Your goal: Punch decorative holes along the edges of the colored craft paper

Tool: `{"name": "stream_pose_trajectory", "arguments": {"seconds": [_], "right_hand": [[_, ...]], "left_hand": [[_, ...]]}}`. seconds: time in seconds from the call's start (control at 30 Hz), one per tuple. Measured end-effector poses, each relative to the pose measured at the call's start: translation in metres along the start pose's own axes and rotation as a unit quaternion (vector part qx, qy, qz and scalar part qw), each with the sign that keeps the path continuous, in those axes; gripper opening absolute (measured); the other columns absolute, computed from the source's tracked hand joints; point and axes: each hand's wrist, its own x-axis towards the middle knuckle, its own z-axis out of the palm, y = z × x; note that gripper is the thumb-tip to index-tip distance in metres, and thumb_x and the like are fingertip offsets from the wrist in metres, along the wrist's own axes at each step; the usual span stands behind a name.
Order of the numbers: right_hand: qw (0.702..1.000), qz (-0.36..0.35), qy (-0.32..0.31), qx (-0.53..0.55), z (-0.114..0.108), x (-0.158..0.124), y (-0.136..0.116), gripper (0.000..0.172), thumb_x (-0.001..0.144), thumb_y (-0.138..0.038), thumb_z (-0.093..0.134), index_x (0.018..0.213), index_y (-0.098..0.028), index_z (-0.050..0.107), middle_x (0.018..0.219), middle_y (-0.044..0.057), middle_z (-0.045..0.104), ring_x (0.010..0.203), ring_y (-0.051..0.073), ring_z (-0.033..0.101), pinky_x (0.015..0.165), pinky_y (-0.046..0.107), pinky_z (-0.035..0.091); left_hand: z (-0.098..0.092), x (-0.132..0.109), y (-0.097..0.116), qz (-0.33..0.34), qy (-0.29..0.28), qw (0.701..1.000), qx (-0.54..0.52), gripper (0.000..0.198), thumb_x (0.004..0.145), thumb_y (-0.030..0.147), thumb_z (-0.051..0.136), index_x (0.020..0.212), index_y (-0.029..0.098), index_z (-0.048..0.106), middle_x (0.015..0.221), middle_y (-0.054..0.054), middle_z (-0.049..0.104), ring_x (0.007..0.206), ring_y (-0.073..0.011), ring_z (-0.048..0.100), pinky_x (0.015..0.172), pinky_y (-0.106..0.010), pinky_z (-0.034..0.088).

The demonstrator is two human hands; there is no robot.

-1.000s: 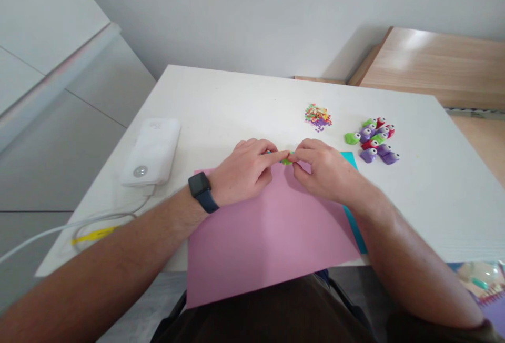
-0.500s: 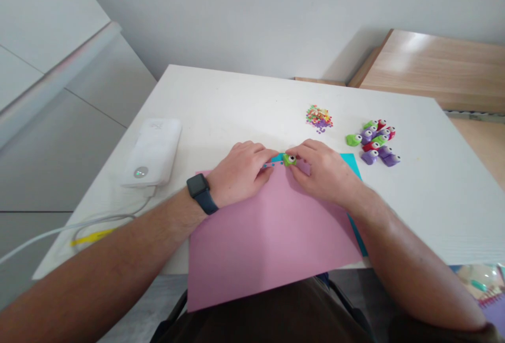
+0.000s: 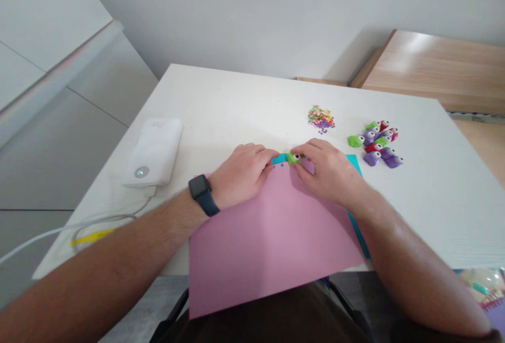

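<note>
A pink sheet of paper (image 3: 276,238) lies over the near edge of the white table, its near end hanging above my lap. Along its far edge is a row of small punched holes through which blue shows. A green craft punch (image 3: 294,158) sits at that edge, its white button facing up. My right hand (image 3: 325,169) pinches the punch between thumb and fingers. Just left of it, my left hand (image 3: 246,171) grips the paper's far edge between thumb and forefinger. A blue sheet (image 3: 355,162) shows from under the pink one.
Beyond the right hand lies a heap of small colourful paper cutouts (image 3: 321,118). Several green, purple and red craft punches (image 3: 379,142) are grouped to its right. A white power bank (image 3: 153,151) with cables lies at left, near a yellow strip (image 3: 92,236).
The green punch and my right hand have shifted slightly right along the paper's edge. Fewer punched holes show beside my left fingertips. The view has shifted a little.
</note>
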Motion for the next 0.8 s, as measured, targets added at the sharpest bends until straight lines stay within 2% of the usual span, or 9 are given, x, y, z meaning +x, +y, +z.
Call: {"name": "stream_pose_trajectory", "arguments": {"seconds": [0.4,0.63,0.8], "right_hand": [[1.0,0.013,0.014,-0.012,-0.004,0.0,-0.0011,0.023,0.091,-0.018,0.06,0.111,-0.015,0.072,0.096,0.011,0.069,0.09,0.024,0.064,0.085,0.038,0.05],[1.0,0.012,0.009,-0.01,-0.005,0.0,-0.001,0.023,0.091,-0.019,0.061,0.11,-0.015,0.073,0.095,0.011,0.069,0.088,0.024,0.063,0.084,0.037,0.051],[1.0,0.012,0.003,-0.014,-0.0064,-0.0001,-0.0026,0.021,0.091,-0.018,0.06,0.106,-0.015,0.073,0.093,0.01,0.069,0.088,0.024,0.064,0.085,0.038,0.051]], "left_hand": [[0.0003,-0.0006,-0.0002,-0.006,0.005,1.0,-0.027,0.03,0.101,0.014,0.046,0.125,0.015,0.063,0.112,-0.011,0.069,0.105,-0.0243,0.066,0.097,-0.043,0.054],[0.001,-0.002,0.0001,-0.01,0.015,0.999,-0.04,0.033,0.099,0.014,0.051,0.131,0.014,0.059,0.12,-0.011,0.069,0.112,-0.0246,0.066,0.102,-0.044,0.053],[-0.0003,-0.0009,0.001,0.001,0.005,0.999,-0.039,0.027,0.101,0.016,0.048,0.124,0.016,0.063,0.116,-0.009,0.072,0.109,-0.024,0.068,0.1,-0.042,0.053]]}}
